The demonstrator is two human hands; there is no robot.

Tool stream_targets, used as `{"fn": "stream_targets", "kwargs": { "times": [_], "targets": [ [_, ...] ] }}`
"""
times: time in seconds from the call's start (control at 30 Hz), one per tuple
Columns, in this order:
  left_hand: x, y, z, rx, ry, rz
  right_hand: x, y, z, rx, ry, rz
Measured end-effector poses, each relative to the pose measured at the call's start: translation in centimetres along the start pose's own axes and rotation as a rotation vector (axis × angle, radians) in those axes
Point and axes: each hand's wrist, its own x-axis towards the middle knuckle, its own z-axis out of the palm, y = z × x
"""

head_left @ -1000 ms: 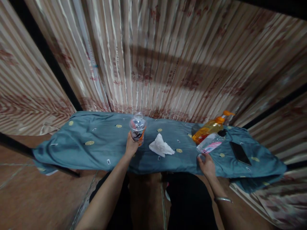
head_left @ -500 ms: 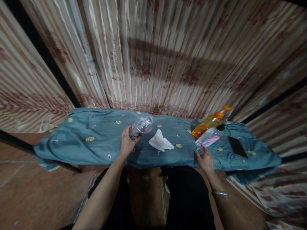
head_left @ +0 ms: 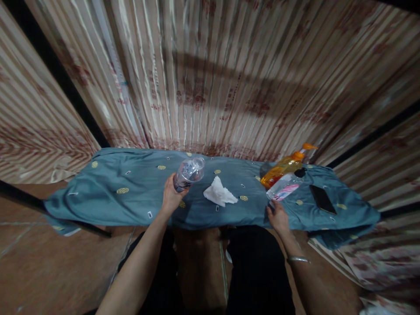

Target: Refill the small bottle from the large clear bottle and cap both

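Observation:
My left hand (head_left: pixel 170 195) is wrapped round a clear plastic bottle (head_left: pixel 189 173) with dark printing. The bottle is held tilted over the cloth, its open-looking mouth up and to the right. My right hand (head_left: pixel 278 216) is low at the front edge on the right, thumb and forefinger curled towards each other. What lies between those fingertips is too dim to make out. Just beyond them is a clear bottle (head_left: pixel 285 187) with a pink label and black cap. A crumpled white tissue (head_left: pixel 219 192) lies between my hands.
An orange pump bottle (head_left: pixel 281 170) stands behind the pink-labelled bottle. A dark phone-like slab (head_left: pixel 322 199) lies at the right. Blue-green patterned cloth (head_left: pixel 108 175) covers the narrow table. A striped curtain (head_left: pixel 213 87) hangs behind, with dark poles (head_left: pixel 59 70) at the sides.
My left hand has shifted slightly left with the bottle, whose mouth now faces me more. A small round disc seen at my right fingertips earlier no longer shows clearly.

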Motion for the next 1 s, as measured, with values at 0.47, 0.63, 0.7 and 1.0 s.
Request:
{"fn": "stream_targets", "kwargs": {
  "times": [0.47,0.63,0.7,1.0],
  "targets": [
    [-0.9,1.0,1.3,0.027,-0.101,0.157,1.2,-8.2,-0.8,0.232,-0.261,-0.017],
    [-1.2,0.7,1.5,0.034,-0.105,0.194,0.0,-16.5,-3.6,0.483,-0.431,-0.284],
    [-1.4,0.6,1.6,0.034,-0.106,0.211,-0.4,-19.8,-5.4,0.392,-0.422,-0.404],
    [-1.7,0.8,1.3,0.051,-0.062,0.272,-0.9,-24.4,-8.8,0.199,-0.324,-0.723]
  ]
}}
